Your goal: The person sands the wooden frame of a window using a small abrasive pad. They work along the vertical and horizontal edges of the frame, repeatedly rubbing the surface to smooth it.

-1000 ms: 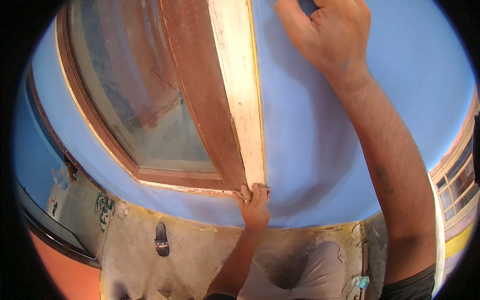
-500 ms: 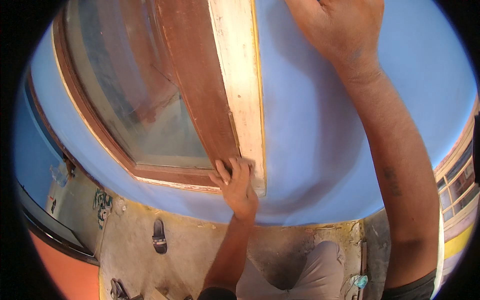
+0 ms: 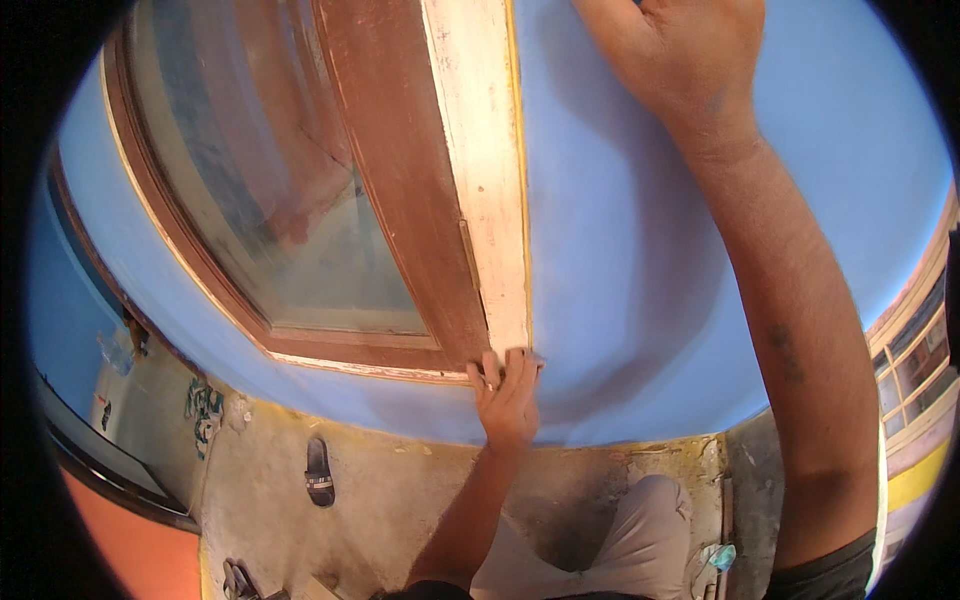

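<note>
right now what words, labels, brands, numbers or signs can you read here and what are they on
None can be read clearly in this view.
Dark mark on the right forearm: too blurred to tell whether it is lettering.
Black slipper on the floor: pale markings across the strap, too small to read.
Brown window frame and pale wooden strip by the left hand: no lettering visible.
</note>
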A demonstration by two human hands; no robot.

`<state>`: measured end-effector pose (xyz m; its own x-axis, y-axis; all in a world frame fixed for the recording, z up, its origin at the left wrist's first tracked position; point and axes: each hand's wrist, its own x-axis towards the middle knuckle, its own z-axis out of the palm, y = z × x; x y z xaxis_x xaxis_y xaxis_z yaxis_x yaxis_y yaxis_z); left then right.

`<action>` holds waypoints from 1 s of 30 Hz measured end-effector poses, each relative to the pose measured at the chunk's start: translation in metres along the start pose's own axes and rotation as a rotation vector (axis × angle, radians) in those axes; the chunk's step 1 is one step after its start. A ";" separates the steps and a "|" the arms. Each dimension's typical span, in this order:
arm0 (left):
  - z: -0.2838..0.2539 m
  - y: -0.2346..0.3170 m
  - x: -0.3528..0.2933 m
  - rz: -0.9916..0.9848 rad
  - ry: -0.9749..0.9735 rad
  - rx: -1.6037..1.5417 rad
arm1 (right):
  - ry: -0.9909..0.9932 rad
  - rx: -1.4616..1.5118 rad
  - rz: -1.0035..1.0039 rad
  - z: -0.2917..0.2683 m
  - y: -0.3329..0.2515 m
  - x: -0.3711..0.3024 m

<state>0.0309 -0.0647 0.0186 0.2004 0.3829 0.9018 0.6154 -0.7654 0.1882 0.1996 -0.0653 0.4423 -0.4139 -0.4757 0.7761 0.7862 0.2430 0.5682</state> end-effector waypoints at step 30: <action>-0.019 0.004 0.032 -0.065 -0.158 -0.048 | -0.246 -0.178 0.304 -0.021 -0.090 -0.074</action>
<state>0.0251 -0.0656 0.0555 0.2813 0.5058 0.8155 0.5943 -0.7591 0.2658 0.1689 -0.0698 0.3284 -0.2307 -0.1842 0.9554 0.9475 0.1809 0.2637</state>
